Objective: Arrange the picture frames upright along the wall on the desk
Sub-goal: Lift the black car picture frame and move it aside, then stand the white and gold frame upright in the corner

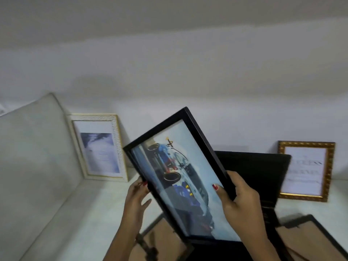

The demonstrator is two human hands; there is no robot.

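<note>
A black-framed picture (180, 178) is being held above the white desk (90, 210), tilted so that its top corner is leaning away to the left. Its moulding is plain, flat and matte, with sharp square corners, and behind the glossy glazing a blue and white car print is being shown turned on its side. The frame's left edge is being gripped by the left hand (136, 196), fingers curled behind and thumb on the front; its right edge is being clasped by the right hand (239, 198), thumb pressed on the glass.

Against the wall, a white and gold textured frame (98, 146) is being leaned upright at the left, and an ornate gilded frame (308, 171) with printed text is being stood at the right. Two frames are lying face down near the front edge, brown backing boards (160, 243) (308, 242) showing. A pale cushion (35, 157) is resting at far left.
</note>
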